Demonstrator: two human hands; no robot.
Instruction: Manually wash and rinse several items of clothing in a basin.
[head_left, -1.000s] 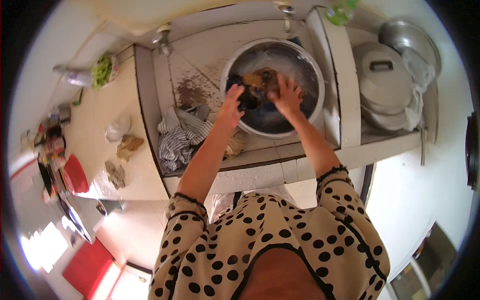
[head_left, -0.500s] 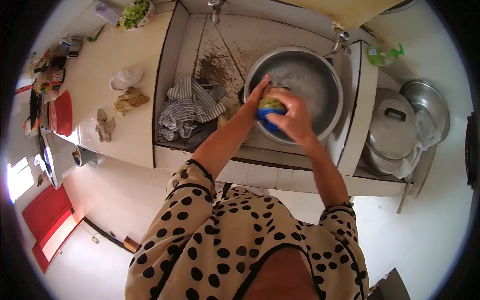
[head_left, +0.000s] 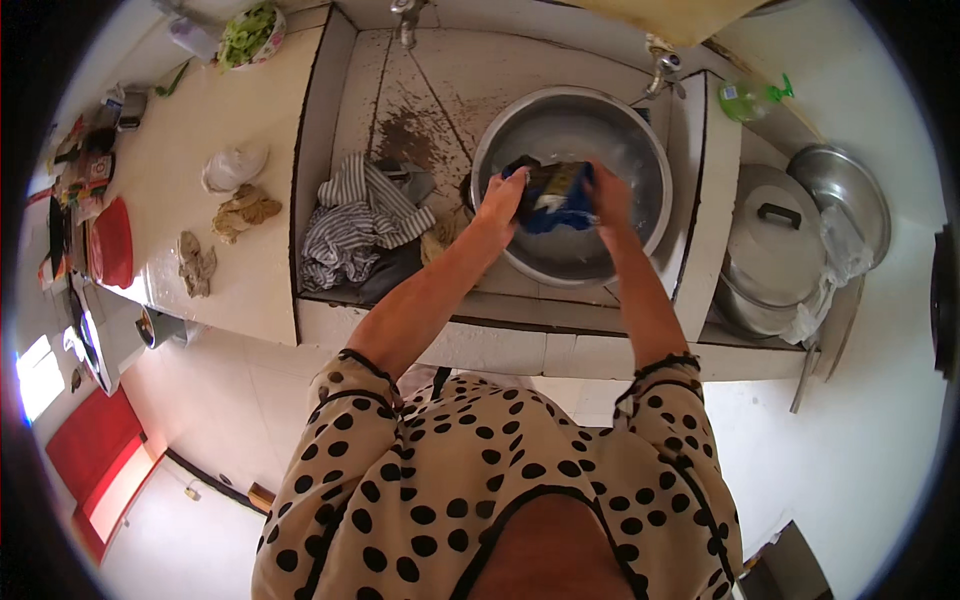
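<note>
A wet cloth in blue, black and dull yellow is stretched between my two hands, above a round metal basin of cloudy water. At the cloth's left end, my left hand is closed with the thumb on top. My right hand, a little blurred, grips the other end near the middle of the basin. The basin stands in a tiled sink. Left of it lies a heap of striped grey and white cloth, with darker fabric beside it.
Two taps are at the back. A green bottle, a lidded pot and a metal bowl stand right. Crumpled cloths, a white bundle and a red basin sit on the left counter.
The cloth was bunched between my hands, pressed close together. Now my hands have moved apart and it is spread out between them, showing more blue and black. My view has shifted slightly.
</note>
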